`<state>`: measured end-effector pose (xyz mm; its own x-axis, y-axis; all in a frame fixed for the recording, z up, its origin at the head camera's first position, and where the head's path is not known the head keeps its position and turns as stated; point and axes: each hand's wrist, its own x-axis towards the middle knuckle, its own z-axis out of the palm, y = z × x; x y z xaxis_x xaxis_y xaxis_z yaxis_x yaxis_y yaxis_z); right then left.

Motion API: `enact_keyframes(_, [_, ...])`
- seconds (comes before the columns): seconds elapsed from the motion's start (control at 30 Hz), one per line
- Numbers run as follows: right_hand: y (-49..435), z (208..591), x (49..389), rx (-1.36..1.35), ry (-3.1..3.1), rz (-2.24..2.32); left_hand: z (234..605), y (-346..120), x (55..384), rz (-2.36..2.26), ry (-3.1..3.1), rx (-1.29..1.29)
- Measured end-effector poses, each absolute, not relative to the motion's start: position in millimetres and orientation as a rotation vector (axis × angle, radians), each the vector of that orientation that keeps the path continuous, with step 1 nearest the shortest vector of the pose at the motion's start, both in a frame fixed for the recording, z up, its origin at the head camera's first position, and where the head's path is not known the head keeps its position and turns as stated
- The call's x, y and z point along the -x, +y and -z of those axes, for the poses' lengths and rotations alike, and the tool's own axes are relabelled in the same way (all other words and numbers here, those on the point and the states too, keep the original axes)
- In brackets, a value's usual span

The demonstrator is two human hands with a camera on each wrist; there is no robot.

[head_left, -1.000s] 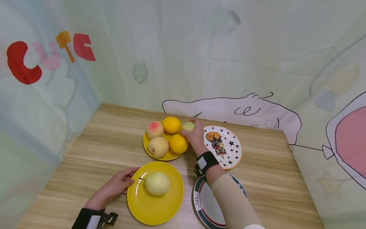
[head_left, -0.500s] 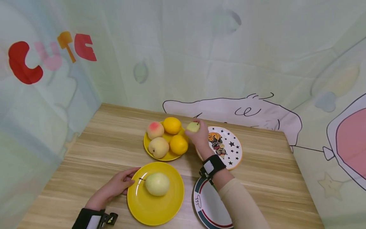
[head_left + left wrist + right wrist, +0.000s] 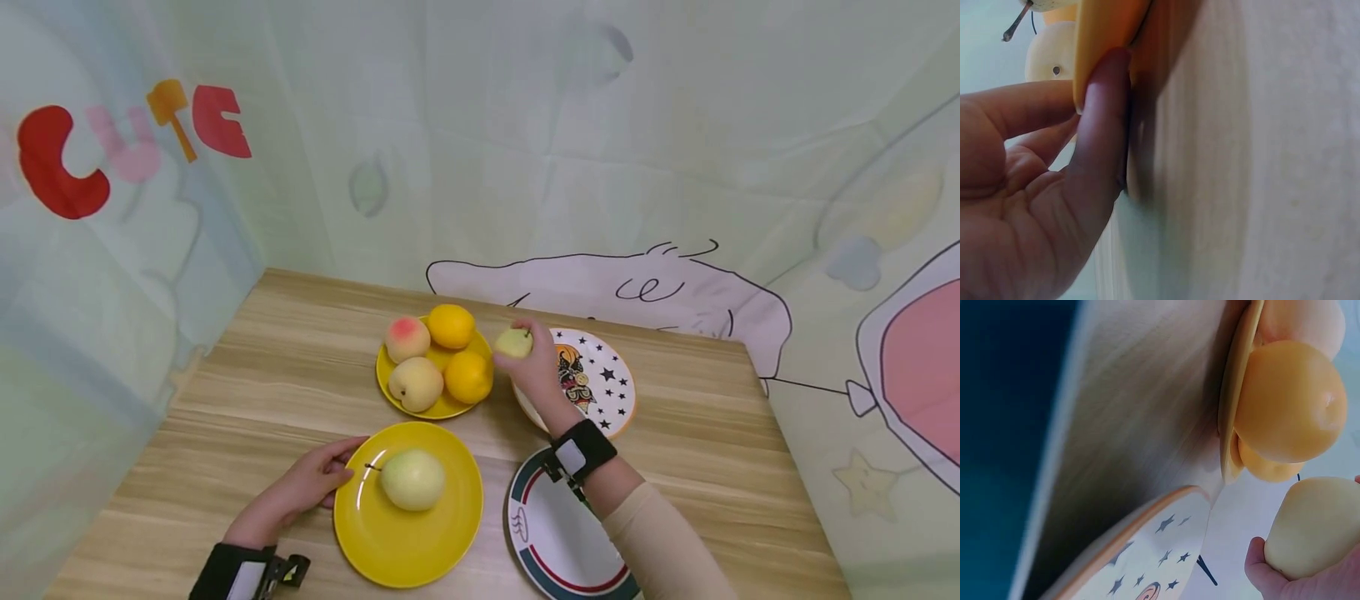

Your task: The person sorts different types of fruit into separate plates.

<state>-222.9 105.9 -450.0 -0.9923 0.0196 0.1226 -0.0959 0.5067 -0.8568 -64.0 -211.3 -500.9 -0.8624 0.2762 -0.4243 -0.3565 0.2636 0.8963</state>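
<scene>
Right wrist view gives me my right fingers [image 3: 1257, 559], curled round a pale green pear [image 3: 1313, 528] and pinching it from its sides, which I take as a sensible hold for something round and probably slippery. The pear is up off the counter [image 3: 247, 392]; from the head view I place it beside the right edge of the far yellow plate [image 3: 383, 371], over the stretch toward the star-patterned plate [image 3: 609, 392], and touching neither. I have it by the middle, perhaps so its weight sits evenly and the short stem stays out of my grip. My left fingers [image 3: 1100, 125] pinch the rim of the near yellow plate [image 3: 367, 546]: one digit lies low along its outer side, close to the counter, while another meets the edge, presumably to steady it. Holding only the edge leaves the rest of that plate open around a second pear [image 3: 412, 480], which lies on its side near the middle, stem pointing left. On the far yellow plate, a red-tipped peach [image 3: 407, 340], a paler peach [image 3: 416, 384] and two yellow fruits [image 3: 468, 377] sit packed together, likely because its small face leaves them little room. A dark-rimmed white plate [image 3: 562, 529] stands under my right forearm, partly hidden by my sleeve [image 3: 660, 533].
</scene>
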Motion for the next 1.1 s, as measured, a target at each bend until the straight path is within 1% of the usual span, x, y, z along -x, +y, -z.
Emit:
enact_keyframes(0.17, [116.6, 451.4, 209.3, -0.088, -2.69, -1.438, 501.1, -212.2, 64.0, -1.672, 2.009, 0.035])
enact_keyframes(0.43, [128.4, 457.3, 179.0, -0.202, -2.749, -1.422, 501.0, -213.2, 62.4, -1.682, 2.008, 0.07])
enact_keyframes(0.67, [131.1, 460.9, 150.1, -0.23, -2.784, -1.515, 502.0, -212.3, 61.1, -1.672, 2.019, 0.081])
enact_keyframes(1.1, [126.1, 463.6, 106.8, -0.565, -2.85, -1.523, 500.9, -210.2, 64.7, -1.645, 2.045, 0.098])
